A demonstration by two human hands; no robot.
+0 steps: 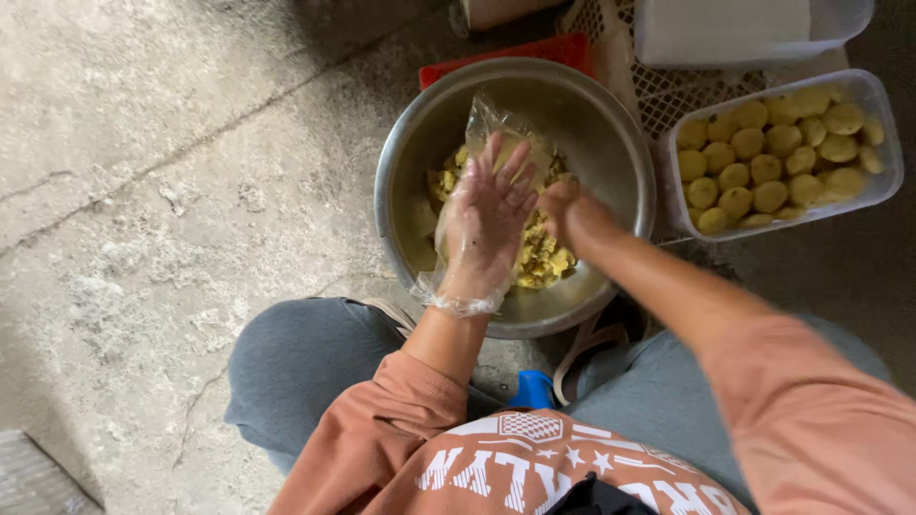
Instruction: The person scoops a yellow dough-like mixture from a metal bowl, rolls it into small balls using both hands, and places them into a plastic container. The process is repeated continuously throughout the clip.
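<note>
Because the yellow dough (539, 253) lies in loose, crumbly lumps on the floor of the steel bowl (410, 153), it will probably handle as a soft, light, slightly sticky mass that breaks apart unless it is scooped from beneath and pressed together, not pinched at an edge. Over the bowl centre, the left hand (484, 221) is held flat with fingers spread and released, palm down, covered by a thin clear plastic glove (487, 119) that hangs loose and bags out at 12 o'clock beyond the fingertips; the glove film is likely slippery and easily torn. At 3 o'clock of that hand, the right hand (565, 212) is bare and curled at the dough; whether it clenches a lump cannot be told. Count: one bowl, one mass of dough, one glove. At 3 o'clock of the bowl stands one clear plastic tub (883, 124) holding roughly two dozen formed yellow balls (768, 167), packed touching; these are judged soft and easily dented. At 1 o'clock sits one further pale tub (744, 33). A red tray (506, 57) edge shows at 12 o'clock behind the bowl. All rests on a concrete floor (143, 191).
</note>
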